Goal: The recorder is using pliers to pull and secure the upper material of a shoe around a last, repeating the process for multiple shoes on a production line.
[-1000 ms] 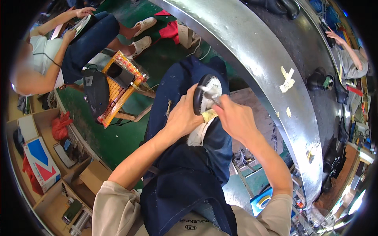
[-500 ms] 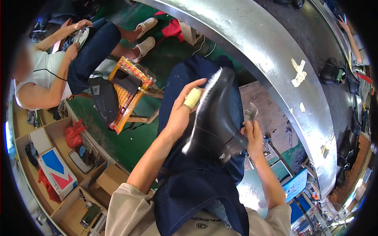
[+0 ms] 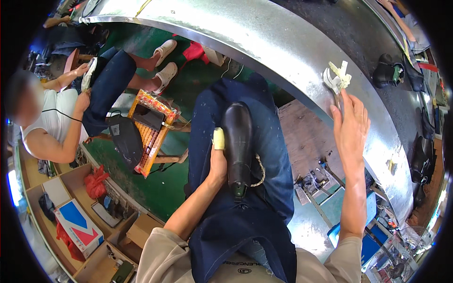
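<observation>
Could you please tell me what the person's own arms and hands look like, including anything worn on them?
Both forearms are bare, entering from the lower edge. The left hand and the right hand are bare too: no gloves, and no rings, watch or bands can be made out. Short, loose beige sleeves cover only the upper arms, ending above the elbows. No markings show on the sleeves.

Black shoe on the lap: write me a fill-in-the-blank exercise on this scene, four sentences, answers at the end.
1. The black shoe lies on the person's ____.
2. The left hand rests against the shoe and holds a pale ____ block.
3. The right hand reaches up to the curved ____ table edge.
4. Near that hand's fingertips, a tool with ____ bristles rests on the metal.

Missing words: lap; yellow; metal; white
</observation>
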{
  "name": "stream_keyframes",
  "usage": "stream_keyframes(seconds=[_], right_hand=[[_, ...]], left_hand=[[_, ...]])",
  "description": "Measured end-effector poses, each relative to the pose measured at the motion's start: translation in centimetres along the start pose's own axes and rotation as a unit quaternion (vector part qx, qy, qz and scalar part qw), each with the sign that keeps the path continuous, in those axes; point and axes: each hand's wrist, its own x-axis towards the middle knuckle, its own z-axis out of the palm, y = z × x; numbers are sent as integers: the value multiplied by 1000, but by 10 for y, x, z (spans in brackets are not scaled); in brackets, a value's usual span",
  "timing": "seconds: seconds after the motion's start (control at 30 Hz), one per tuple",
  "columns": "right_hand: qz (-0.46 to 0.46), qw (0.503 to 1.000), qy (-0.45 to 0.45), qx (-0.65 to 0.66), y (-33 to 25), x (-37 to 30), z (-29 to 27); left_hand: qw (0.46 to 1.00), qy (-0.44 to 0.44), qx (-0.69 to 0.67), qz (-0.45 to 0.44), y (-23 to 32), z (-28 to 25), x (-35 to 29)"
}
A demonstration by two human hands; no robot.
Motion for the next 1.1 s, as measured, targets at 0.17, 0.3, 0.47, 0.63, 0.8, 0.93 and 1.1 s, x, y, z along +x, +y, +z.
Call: stream_keyframes(seconds=[0.17, 0.3, 0.47, 0.63, 0.8, 0.93, 1.1], right_hand=[[-103, 927, -121, 341, -64, -33, 22], [53, 766, -261, 585, -114, -63, 73], [69, 790, -343, 503, -125, -47, 61], [-16, 875, -222, 430, -119, -51, 88], [125, 744, -211, 621, -103, -66, 87], [114, 738, -190, 637, -101, -84, 90], [79, 801, -178, 567, -106, -85, 81]], left_hand=[[989, -35, 128, 70, 19, 9, -13], [981, -66, 136, 119, 13, 10, -13], [999, -9, 45, 27, -2, 0, -13], [993, -26, 117, 9, 9, 5, -8], [992, 41, -15, -119, 56, 41, -28], [990, 2, -41, -138, 62, 30, -12], [985, 36, -88, -145, 69, 31, 0]])
